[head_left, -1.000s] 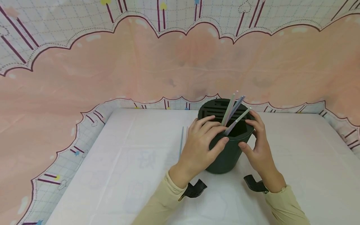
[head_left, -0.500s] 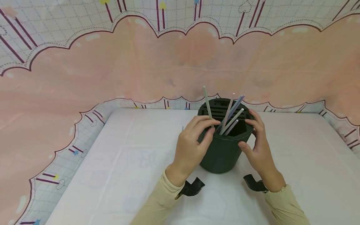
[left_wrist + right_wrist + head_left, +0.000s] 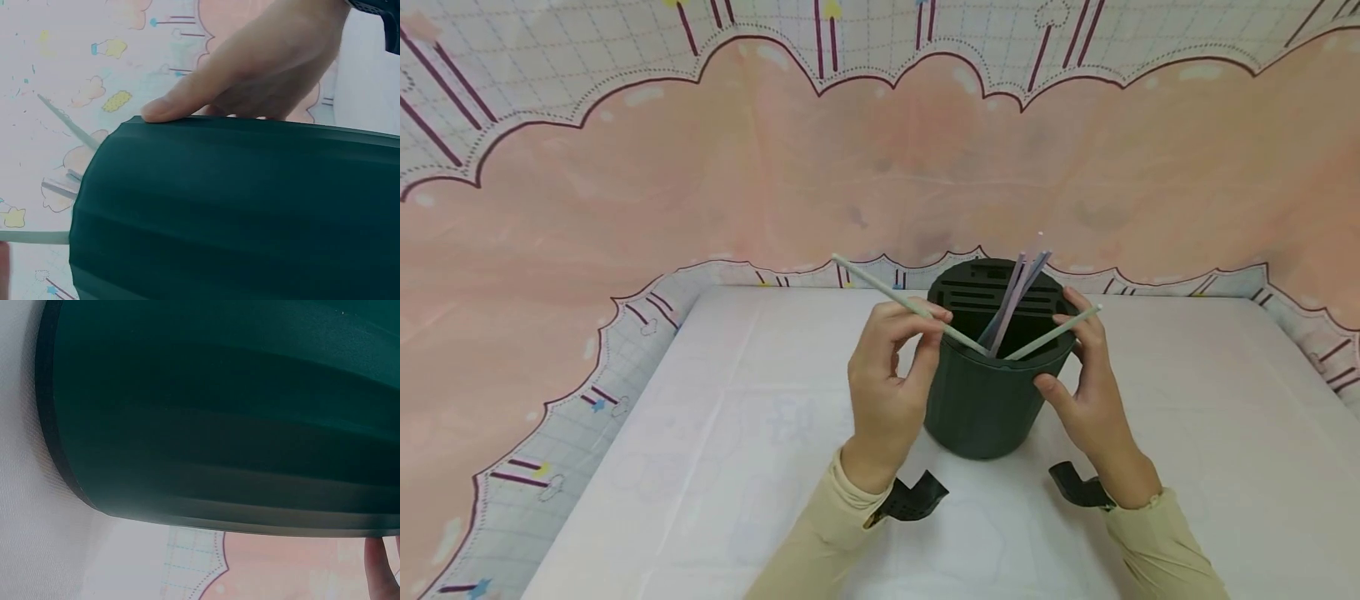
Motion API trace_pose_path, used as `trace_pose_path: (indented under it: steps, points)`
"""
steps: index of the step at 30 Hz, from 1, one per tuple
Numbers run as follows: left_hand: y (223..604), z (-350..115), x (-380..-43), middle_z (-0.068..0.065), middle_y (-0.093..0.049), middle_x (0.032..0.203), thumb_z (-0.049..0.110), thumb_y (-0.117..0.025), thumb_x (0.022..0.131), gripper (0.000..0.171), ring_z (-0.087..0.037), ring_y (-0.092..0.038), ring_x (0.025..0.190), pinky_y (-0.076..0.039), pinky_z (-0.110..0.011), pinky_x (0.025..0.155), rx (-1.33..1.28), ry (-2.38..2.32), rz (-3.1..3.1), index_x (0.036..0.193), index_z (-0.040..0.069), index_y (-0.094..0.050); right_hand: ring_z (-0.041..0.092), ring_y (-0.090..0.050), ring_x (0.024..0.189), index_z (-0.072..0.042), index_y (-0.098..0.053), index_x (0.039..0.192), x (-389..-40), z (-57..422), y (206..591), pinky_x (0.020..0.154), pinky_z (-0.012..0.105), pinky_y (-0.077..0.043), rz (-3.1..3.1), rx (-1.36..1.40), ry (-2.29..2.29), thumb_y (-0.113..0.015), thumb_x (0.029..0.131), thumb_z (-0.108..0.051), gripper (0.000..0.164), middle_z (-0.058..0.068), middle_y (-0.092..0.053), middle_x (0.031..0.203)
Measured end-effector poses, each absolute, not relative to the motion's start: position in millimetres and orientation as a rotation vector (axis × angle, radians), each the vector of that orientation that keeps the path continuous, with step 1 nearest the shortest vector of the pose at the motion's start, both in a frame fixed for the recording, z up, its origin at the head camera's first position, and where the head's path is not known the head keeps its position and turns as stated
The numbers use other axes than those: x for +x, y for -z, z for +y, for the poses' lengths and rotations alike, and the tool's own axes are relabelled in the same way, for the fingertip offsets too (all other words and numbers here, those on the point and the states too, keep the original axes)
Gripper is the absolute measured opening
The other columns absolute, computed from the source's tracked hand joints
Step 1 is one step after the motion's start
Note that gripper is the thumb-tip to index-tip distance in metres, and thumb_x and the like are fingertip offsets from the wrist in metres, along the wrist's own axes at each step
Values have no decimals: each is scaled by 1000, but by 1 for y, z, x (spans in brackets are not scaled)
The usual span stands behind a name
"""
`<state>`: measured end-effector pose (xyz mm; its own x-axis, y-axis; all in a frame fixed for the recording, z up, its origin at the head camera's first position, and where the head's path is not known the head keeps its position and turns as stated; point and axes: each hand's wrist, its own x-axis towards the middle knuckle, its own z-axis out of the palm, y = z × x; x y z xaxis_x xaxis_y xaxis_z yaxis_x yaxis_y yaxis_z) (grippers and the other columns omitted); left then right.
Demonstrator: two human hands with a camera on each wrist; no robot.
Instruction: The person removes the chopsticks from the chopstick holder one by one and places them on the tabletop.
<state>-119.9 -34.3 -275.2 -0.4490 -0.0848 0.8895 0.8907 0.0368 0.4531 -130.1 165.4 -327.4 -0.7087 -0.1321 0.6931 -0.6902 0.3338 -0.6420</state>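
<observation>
A dark green bucket [image 3: 992,408] stands on the white table, a slotted cover over the back part of its mouth. My left hand [image 3: 887,375] pinches a pale green straw [image 3: 880,287] between thumb and fingertips; the straw slants up to the left, its low end at the bucket's front rim. Inside lean several purple, pink and blue straws [image 3: 1013,302] and another pale green straw [image 3: 1054,333] tilted to the right. My right hand [image 3: 1093,400] grips the bucket's right rim, thumb in front and fingers around the far side. In the left wrist view that right hand [image 3: 250,69] shows thumb against the rim.
The white table [image 3: 737,433] extends around the bucket. Behind it hangs a peach cloth [image 3: 850,167] with a scalloped, patterned edge. A black curved piece [image 3: 913,497] sits at my left wrist, another black piece [image 3: 1081,485] at my right wrist.
My left hand has moved left from over the bucket's mouth. It has taken hold of the green straw and tilted it from upright to leftward. The right hand stays on the bucket.
</observation>
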Motion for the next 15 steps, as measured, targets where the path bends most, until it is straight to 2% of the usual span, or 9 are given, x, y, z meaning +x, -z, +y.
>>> trace_pose_path:
  steps: [8,15]
  points:
    - [270,-45,-117,-19,-52,89,-9,-57,81,12,-30,-58,81,-50,-39,72,-820,1694,-1179,89,-7,-48,29,-14,132,8,-31,125,-128,164,328,91,68,-18,-2071,707,-1385,-55,82,-50,76,18,-17,144]
    - [262,-59,-117,-19,-52,90,-7,-59,81,18,-35,-57,76,-50,-47,67,-763,1725,-1062,90,-10,-44,28,-14,133,7,-31,125,-125,162,326,93,67,-17,-2084,675,-1384,-55,81,-51,77,17,-18,144]
